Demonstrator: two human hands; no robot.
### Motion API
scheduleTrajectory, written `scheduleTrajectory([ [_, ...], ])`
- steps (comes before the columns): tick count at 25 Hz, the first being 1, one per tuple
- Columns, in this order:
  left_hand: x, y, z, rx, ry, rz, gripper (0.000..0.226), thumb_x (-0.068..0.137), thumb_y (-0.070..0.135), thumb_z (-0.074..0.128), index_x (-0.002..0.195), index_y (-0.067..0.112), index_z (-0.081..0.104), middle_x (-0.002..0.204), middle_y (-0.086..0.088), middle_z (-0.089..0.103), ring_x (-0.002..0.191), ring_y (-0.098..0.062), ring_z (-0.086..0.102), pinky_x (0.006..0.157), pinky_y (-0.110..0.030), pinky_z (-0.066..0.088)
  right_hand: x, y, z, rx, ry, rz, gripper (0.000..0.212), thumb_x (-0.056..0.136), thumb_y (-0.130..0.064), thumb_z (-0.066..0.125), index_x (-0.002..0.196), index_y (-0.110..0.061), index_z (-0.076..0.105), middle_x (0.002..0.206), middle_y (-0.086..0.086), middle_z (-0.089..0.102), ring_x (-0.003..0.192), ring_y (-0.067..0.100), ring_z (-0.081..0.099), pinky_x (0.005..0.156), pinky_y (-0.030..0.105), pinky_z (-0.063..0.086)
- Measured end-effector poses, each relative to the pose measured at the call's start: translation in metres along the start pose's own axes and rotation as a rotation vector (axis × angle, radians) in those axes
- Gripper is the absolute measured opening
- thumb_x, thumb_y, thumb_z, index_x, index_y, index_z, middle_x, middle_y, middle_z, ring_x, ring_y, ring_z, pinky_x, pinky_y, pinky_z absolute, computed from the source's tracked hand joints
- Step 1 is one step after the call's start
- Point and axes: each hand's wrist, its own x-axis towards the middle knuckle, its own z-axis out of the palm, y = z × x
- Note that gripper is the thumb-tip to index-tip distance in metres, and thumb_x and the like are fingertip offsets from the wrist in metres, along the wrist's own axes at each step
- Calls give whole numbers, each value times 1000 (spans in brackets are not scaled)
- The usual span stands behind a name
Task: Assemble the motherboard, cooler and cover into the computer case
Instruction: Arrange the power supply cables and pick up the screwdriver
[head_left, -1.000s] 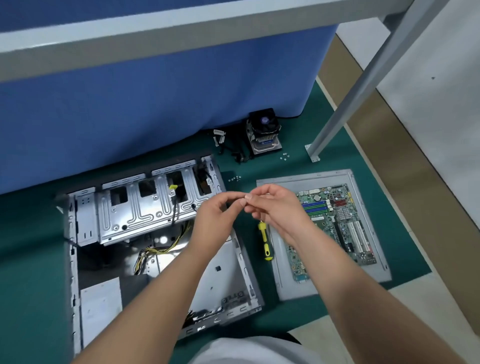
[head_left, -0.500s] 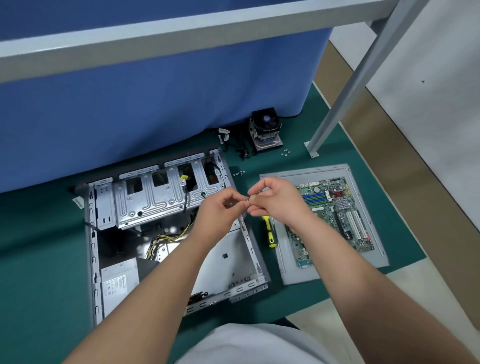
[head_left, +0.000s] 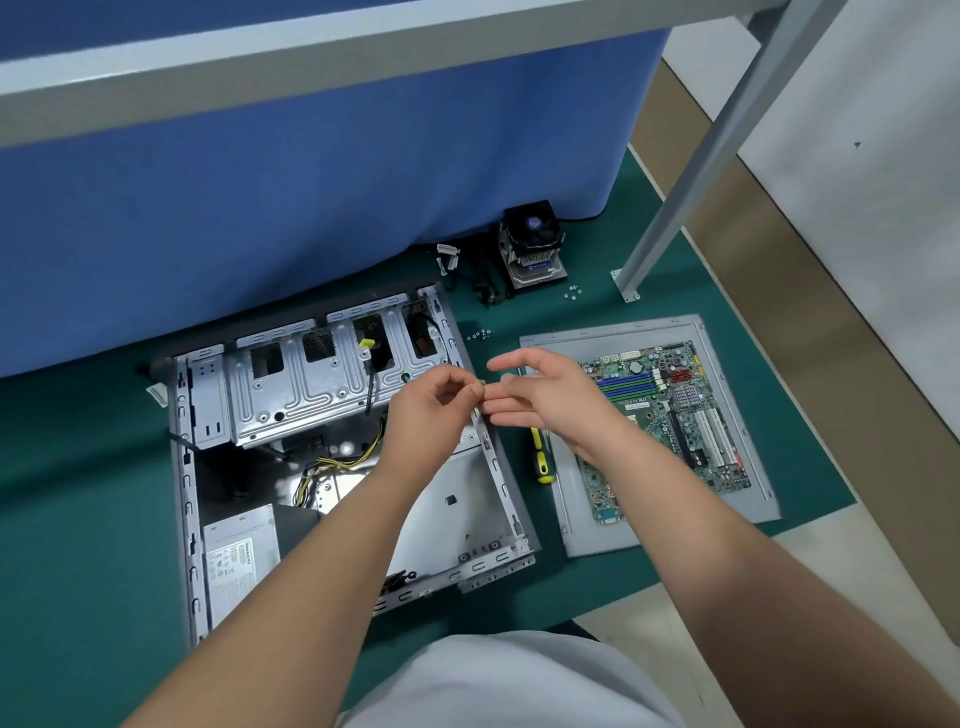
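The open computer case lies flat on the green mat, drive cage at its far end, power supply at its near left. To its right the green motherboard rests on the grey cover panel. The black cooler stands at the back by the blue partition. My left hand hovers over the case's right wall and pinches a small screw at its fingertips. My right hand is beside it, fingers spread and holding nothing.
A yellow-handled screwdriver lies between case and cover panel. Loose screws sit behind the case, more screws near the cooler. A grey frame leg stands bolted at the back right. The mat's edge runs along the right.
My right hand has let go of the small screw and opened its fingers, drawing slightly right. My left hand keeps the screw. The view has tilted so the case sits more central.
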Motion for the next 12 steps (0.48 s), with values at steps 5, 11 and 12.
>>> scheduleTrajectory([
  [5,-6,-8,-4,-142,65,-100,12,94,8,67,89,15,75,86,-2,77,84,-19,74,77,-27,58,29,52,-35,-549,285,-27,12,101,-16,57,106,-19,67,106,4,74,96,21,73,84,33,60],
  [11,-11,-15,-8,-250,135,-256,14,95,0,64,98,7,75,87,-6,79,84,-21,76,73,-25,60,62,116,-22,-1111,270,229,47,96,-26,66,133,-6,43,133,20,49,113,38,60,85,40,50],
  [12,-12,-16,-10,-261,134,-257,13,94,0,66,98,7,76,87,-7,79,83,-21,76,75,-27,61,65,120,-18,-1126,294,225,48,95,-21,67,132,-7,41,133,20,48,112,39,60,82,41,50],
])
